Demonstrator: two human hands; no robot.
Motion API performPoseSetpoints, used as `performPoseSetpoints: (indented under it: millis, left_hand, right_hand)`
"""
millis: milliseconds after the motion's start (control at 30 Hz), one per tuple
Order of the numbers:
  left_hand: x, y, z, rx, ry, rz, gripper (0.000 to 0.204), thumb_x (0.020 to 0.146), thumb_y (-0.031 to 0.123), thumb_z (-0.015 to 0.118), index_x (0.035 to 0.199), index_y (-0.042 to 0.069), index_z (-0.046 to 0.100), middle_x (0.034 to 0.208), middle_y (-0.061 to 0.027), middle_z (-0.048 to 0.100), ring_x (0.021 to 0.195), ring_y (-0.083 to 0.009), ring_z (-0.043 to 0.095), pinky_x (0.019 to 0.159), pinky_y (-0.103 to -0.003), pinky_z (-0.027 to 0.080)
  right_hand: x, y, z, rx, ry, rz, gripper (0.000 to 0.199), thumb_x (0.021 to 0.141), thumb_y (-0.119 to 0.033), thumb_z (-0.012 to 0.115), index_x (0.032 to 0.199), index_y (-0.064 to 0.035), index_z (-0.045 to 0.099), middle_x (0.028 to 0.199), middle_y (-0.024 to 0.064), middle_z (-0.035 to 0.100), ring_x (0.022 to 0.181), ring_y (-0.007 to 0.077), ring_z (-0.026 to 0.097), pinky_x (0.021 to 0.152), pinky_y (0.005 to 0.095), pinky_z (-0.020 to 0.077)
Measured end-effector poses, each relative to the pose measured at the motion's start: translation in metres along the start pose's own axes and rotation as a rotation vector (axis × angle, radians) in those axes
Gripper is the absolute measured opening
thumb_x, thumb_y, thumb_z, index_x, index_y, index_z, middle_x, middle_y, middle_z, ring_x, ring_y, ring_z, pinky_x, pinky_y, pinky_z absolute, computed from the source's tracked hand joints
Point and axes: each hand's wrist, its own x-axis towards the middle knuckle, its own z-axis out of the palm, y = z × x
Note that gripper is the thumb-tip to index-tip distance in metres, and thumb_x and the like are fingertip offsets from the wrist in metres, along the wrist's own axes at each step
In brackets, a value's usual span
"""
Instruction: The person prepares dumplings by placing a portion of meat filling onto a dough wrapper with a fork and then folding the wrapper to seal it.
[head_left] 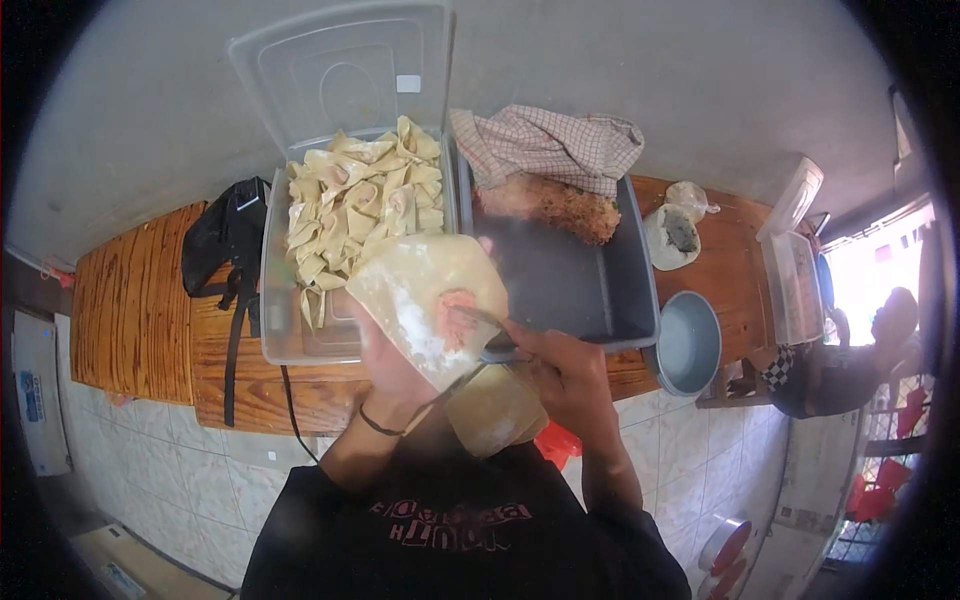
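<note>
My left hand (388, 362) holds a floured square dough wrapper (400, 275) spread out over its palm. A dab of pink minced filling (457, 318) lies on it. In my right hand (572, 365) is a thin dark utensil (497, 340), its kind unclear, with its tip at the filling. Below my hands lies a stack of wrappers (495, 410); what bears it is hidden. Ahead on the left, folded wontons (350, 200) fill a clear plastic box (275, 290) with its lid up. The grey tub (560, 290) beside it holds minced meat (575, 212) at its far end.
A checked cloth (560, 145) partly covers the meat. To the right stand a blue-grey bowl (690, 345), an open bag (673, 240) and a clear box (797, 290) on the wooden table (130, 300). A black bag (225, 240) lies left. Another person (850, 370) is at far right.
</note>
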Motion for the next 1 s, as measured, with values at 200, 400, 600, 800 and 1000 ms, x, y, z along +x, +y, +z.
performPoseSetpoints:
  millis: [200, 400, 600, 800, 1000]
  left_hand:
    - [0.000, -0.008, -0.006, 0.529, 0.464, -0.049, 0.040, 0.084, 0.000, 0.066, 0.122, 0.002, 0.052, 0.097, -0.0016, 0.063, 0.075, -0.0066, 0.058, 0.055, -0.016, 0.044]
    - [0.000, -0.004, -0.013, 0.449, 0.379, -0.041, 0.036, 0.086, 0.000, 0.065, 0.119, 0.001, 0.050, 0.105, -0.0062, 0.062, 0.087, -0.0129, 0.063, 0.070, -0.023, 0.054]
    - [-0.002, -0.015, -0.015, 0.556, 0.348, -0.092, 0.038, 0.087, 0.005, 0.065, 0.123, 0.002, 0.052, 0.084, 0.0015, 0.061, 0.053, -0.0022, 0.048, 0.039, -0.016, 0.032]
    - [0.004, -0.020, -0.014, 0.399, 0.357, -0.143, 0.044, 0.087, 0.001, 0.062, 0.129, -0.001, 0.048, 0.109, -0.0074, 0.062, 0.090, -0.0121, 0.063, 0.074, -0.023, 0.053]
    - [-0.009, -0.020, -0.031, 0.304, 0.260, -0.220, 0.056, 0.087, 0.000, 0.062, 0.137, -0.003, 0.038, 0.134, -0.0106, 0.049, 0.120, -0.0177, 0.051, 0.099, -0.029, 0.045]
  right_hand:
    - [-0.006, 0.006, 0.008, -0.209, 0.052, -0.025, 0.045, 0.078, 0.007, 0.053, 0.122, -0.0043, 0.056, 0.082, 0.0140, 0.060, 0.072, 0.0322, 0.061, 0.064, 0.0403, 0.0496]
    - [-0.009, 0.000, -0.010, -0.223, 0.178, -0.142, 0.050, 0.075, 0.005, 0.053, 0.124, -0.0030, 0.055, 0.081, 0.0116, 0.059, 0.072, 0.0282, 0.060, 0.063, 0.0406, 0.0501]
    - [-0.015, 0.004, 0.010, -0.441, 0.100, -0.150, 0.057, 0.072, 0.006, 0.053, 0.128, -0.0048, 0.054, 0.076, 0.0071, 0.050, 0.067, 0.0237, 0.056, 0.060, 0.0366, 0.0498]
    - [-0.007, 0.029, 0.003, -0.592, 0.146, 0.001, 0.053, 0.074, 0.001, 0.056, 0.126, -0.0081, 0.055, 0.084, 0.0117, 0.056, 0.074, 0.0312, 0.060, 0.063, 0.0422, 0.0507]
    - [0.012, 0.154, -0.008, -0.586, -0.021, 0.317, 0.036, 0.080, -0.001, 0.053, 0.114, -0.0073, 0.062, 0.090, 0.0216, 0.063, 0.083, 0.0398, 0.063, 0.071, 0.0495, 0.0503]
